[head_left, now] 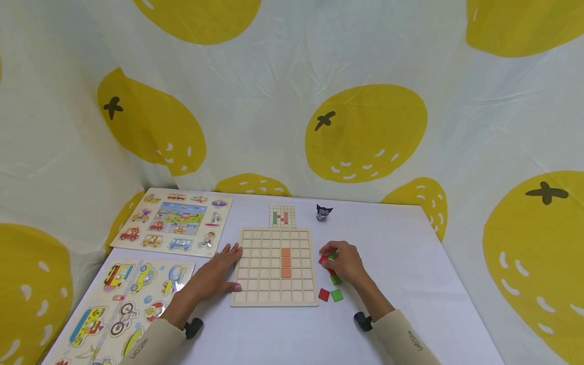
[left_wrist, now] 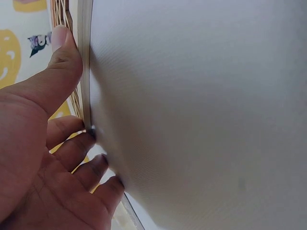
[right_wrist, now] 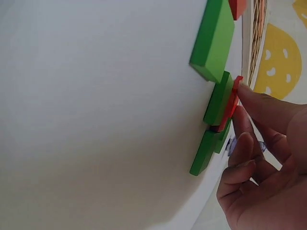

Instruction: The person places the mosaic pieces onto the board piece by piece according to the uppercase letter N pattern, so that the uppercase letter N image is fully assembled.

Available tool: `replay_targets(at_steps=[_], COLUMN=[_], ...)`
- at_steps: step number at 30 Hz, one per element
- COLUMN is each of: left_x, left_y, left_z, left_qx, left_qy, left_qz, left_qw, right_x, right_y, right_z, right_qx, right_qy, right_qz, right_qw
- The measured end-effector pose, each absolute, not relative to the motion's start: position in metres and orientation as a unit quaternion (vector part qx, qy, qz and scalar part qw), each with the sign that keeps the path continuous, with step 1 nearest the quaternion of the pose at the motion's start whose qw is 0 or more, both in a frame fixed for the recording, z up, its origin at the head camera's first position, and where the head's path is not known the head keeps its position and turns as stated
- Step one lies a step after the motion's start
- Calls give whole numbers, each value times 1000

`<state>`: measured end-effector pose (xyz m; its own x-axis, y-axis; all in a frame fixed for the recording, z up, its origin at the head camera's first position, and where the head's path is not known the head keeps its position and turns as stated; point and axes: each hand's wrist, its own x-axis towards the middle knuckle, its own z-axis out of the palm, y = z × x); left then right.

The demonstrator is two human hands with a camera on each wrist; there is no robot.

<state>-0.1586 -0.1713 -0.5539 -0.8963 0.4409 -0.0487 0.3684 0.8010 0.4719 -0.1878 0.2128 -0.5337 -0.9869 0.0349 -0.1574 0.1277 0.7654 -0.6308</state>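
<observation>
A wooden grid board (head_left: 260,299) lies flat on the table, with three orange square tiles (head_left: 286,262) in one column of its cells. My left hand (head_left: 214,274) rests at the board's left side. Its thumb lies on the rim (left_wrist: 86,62) and its fingers are spread along the edge. To the right of the board, my right hand (head_left: 344,261) pinches a red tile (right_wrist: 235,98) between thumb and index finger, over a small group of tiles. Green tiles (right_wrist: 218,103) lie right under it. Nearer the front are a loose red tile (head_left: 324,294) and a green tile (head_left: 337,295).
Behind the board lies a small pattern card (head_left: 282,216) with green, red and orange squares. A small dark figurine (head_left: 323,212) stands to its right. Two picture puzzle boards (head_left: 171,248) (head_left: 155,268) lie at left. A lemon-print curtain (head_left: 274,126) hangs behind the table.
</observation>
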Motion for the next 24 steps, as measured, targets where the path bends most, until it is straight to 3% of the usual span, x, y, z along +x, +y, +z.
replay_targets(at_steps=[10, 24], left_x=[-157, -158], left_y=[-170, -170], left_z=[-551, -549], left_qx=[208, 212], left_qy=[946, 947], left_qz=[232, 228], left_qw=[83, 84], right_x=[-184, -167], right_y=[210, 195], right_z=[-534, -528], right_qx=[8, 8], right_qy=[957, 930], right_qz=[-283, -366], right_qw=[68, 41])
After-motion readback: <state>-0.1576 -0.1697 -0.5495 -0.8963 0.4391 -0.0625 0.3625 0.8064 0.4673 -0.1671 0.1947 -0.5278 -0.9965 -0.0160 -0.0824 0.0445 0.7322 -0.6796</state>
